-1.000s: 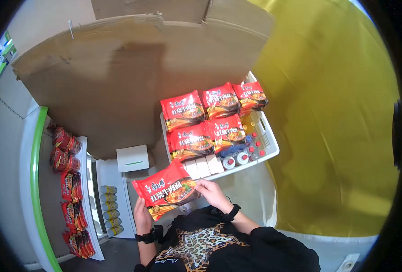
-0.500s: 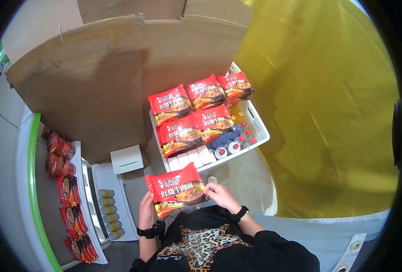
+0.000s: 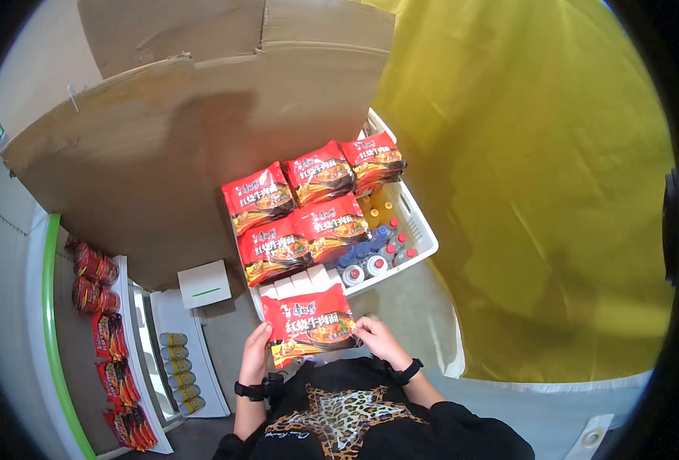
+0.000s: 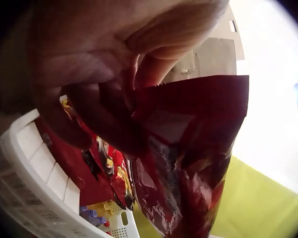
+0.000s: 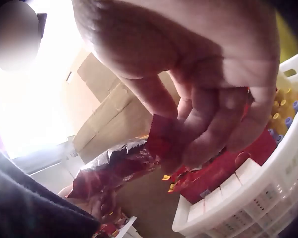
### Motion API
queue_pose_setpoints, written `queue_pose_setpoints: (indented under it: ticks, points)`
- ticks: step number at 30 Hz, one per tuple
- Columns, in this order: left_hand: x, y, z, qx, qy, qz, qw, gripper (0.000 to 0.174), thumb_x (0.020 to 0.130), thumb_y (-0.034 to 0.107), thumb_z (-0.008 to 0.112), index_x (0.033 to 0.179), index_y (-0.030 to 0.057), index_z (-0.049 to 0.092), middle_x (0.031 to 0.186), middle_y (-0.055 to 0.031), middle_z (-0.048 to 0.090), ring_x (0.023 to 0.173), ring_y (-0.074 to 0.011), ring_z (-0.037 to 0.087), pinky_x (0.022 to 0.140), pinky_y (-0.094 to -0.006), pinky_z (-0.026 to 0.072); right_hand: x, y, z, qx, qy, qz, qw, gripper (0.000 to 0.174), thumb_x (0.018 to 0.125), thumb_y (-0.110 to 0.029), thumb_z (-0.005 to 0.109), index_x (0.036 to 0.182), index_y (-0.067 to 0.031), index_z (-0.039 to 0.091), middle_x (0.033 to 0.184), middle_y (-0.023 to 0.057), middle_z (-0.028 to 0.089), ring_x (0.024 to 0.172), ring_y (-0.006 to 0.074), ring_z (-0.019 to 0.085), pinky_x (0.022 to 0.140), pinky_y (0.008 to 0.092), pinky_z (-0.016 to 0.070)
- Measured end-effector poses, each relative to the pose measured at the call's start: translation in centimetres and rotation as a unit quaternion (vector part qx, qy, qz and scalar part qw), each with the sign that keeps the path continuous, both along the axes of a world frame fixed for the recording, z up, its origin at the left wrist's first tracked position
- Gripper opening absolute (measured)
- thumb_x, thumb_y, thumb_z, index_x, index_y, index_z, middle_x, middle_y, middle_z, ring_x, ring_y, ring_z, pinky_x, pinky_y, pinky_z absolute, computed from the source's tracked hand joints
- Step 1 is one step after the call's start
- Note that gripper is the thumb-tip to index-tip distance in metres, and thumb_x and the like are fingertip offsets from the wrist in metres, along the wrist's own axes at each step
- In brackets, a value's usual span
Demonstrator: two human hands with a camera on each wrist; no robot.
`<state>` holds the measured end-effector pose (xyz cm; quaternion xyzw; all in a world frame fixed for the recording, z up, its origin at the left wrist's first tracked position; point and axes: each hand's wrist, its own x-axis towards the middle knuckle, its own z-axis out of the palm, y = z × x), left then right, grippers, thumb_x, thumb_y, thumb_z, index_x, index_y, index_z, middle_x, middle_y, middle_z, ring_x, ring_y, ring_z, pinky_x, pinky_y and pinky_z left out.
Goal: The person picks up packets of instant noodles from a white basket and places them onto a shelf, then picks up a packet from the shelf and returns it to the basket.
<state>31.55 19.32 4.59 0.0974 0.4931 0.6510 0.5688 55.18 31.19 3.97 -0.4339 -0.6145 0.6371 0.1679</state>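
Observation:
Both hands hold one red noodle packet [image 3: 313, 326] flat in front of the chest, its printed face up. The left hand [image 3: 255, 353] pinches its left end; in the left wrist view that hand [image 4: 104, 64] has thumb and fingers on the red wrapper [image 4: 188, 109]. At the other end, the right hand [image 3: 382, 343] grips the edge, and the right wrist view has the fingers of this hand [image 5: 198, 74] closed on a red corner [image 5: 161, 136]. Just beyond lies a white basket [image 3: 424, 234] with several similar packets [image 3: 259, 198] on top.
White boxes [image 3: 301, 282], bottles with red caps [image 3: 376, 265] and yellow-capped bottles [image 3: 375, 215] sit in the basket. Cardboard [image 3: 148, 169] stands behind, a yellow cloth [image 3: 523, 230] hangs right. Shelves at left hold noodle packets [image 3: 115, 381] and cans [image 3: 178, 366]; a white box [image 3: 204, 284] is beside them.
The held packet has shifted right and been turned to lie more level, both hands still on it. The basket and its packets appear further left as the head view has turned.

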Motion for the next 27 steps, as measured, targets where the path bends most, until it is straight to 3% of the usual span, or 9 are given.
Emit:
queue_pose_setpoints:
  ticks: [8, 10, 17, 21, 27]
  points:
    - [6.1, 6.4, 0.8, -0.009, 0.01, 0.028, 1.0, 0.029, 0.089, 0.014, 0.041, 0.111, -0.0036, 0.048, 0.105, -0.007, 0.056, 0.092, -0.0114, 0.053, 0.082, -0.0245, 0.0404, 5.5, 7.2, 0.0, 0.019, 0.005, 0.034, 0.999, 0.013, 0.083, -0.013, 0.049, 0.08, -0.0017, 0.053, 0.065, 0.0034, 0.056, 0.06, 0.0097, 0.054, 0.056, 0.0241, 0.0432]
    - [7.9, 8.4, 0.3, -0.004, 0.004, 0.024, 1.0, 0.03, 0.089, 0.014, 0.041, 0.113, -0.0037, 0.046, 0.108, -0.0072, 0.054, 0.095, -0.0118, 0.052, 0.084, -0.0249, 0.0394, 7.4, 9.8, 1.5, -0.013, 0.0, 0.028, 1.0, 0.01, 0.082, -0.01, 0.05, 0.078, -0.001, 0.053, 0.065, -0.0009, 0.052, 0.06, 0.006, 0.047, 0.054, 0.0219, 0.0396]
    - [14.8, 15.3, 0.1, 0.016, 0.01, 0.04, 0.999, 0.032, 0.089, 0.014, 0.041, 0.115, -0.0033, 0.045, 0.11, -0.007, 0.054, 0.097, -0.0118, 0.051, 0.085, -0.0249, 0.0378, 14.0, 16.0, 1.8, 0.015, -0.024, 0.019, 0.999, 0.011, 0.081, -0.01, 0.051, 0.075, -0.0007, 0.052, 0.064, -0.0009, 0.051, 0.059, 0.0057, 0.047, 0.054, 0.0219, 0.0397]
    - [17.5, 17.4, 0.5, 0.004, 0.018, 0.039, 0.999, 0.03, 0.089, 0.015, 0.041, 0.112, -0.0026, 0.047, 0.106, -0.0059, 0.056, 0.093, -0.0108, 0.053, 0.083, -0.0243, 0.0392, 17.0, 18.5, -0.4, -0.005, 0.035, 0.015, 0.999, 0.015, 0.083, -0.013, 0.051, 0.077, 0.0003, 0.053, 0.067, 0.0024, 0.055, 0.062, 0.009, 0.053, 0.057, 0.0235, 0.0431]
    - [18.7, 19.2, 0.9, -0.023, 0.029, 0.033, 0.999, 0.029, 0.089, 0.016, 0.042, 0.11, -0.0022, 0.049, 0.103, -0.0054, 0.057, 0.09, -0.0096, 0.053, 0.08, -0.0224, 0.0402, 18.4, 20.3, -0.4, -0.015, 0.04, 0.036, 0.998, 0.014, 0.084, -0.013, 0.05, 0.08, 0.0007, 0.053, 0.071, 0.0019, 0.055, 0.064, 0.0088, 0.054, 0.058, 0.0232, 0.0437]
